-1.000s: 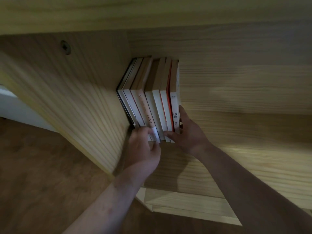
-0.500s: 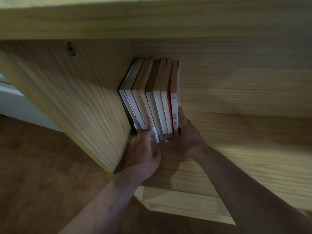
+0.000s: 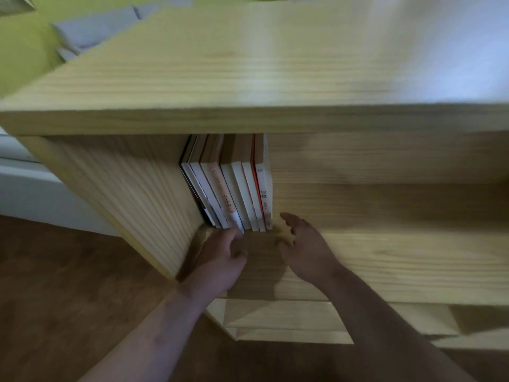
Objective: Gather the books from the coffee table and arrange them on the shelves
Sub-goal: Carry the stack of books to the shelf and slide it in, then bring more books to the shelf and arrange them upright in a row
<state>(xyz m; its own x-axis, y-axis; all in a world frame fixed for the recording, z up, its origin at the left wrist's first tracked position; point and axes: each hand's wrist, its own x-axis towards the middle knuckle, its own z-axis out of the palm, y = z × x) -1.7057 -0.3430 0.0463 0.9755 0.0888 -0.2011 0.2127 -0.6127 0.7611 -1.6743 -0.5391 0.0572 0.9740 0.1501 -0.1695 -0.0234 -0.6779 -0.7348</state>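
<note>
The books stand at the left end of the shelf, unbraced on their right. The left hand and right hand hover close in front, fingers loosely spread and empty. With nothing holding it, the end book could topple rightward.

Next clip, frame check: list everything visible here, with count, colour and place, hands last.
shelf unit: one, light wood, middle and right
books: about seven, mostly white spines, one black at the left end, upright in the compartment's left corner
floor: one, brown wood, lower left
wall: one, green, upper left
cushions: blurred, grey, upper left
left hand: one, bare, fingers relaxed, holding nothing, just below the books
right hand: one, bare, fingers relaxed, holding nothing, beside the books' lower right
</note>
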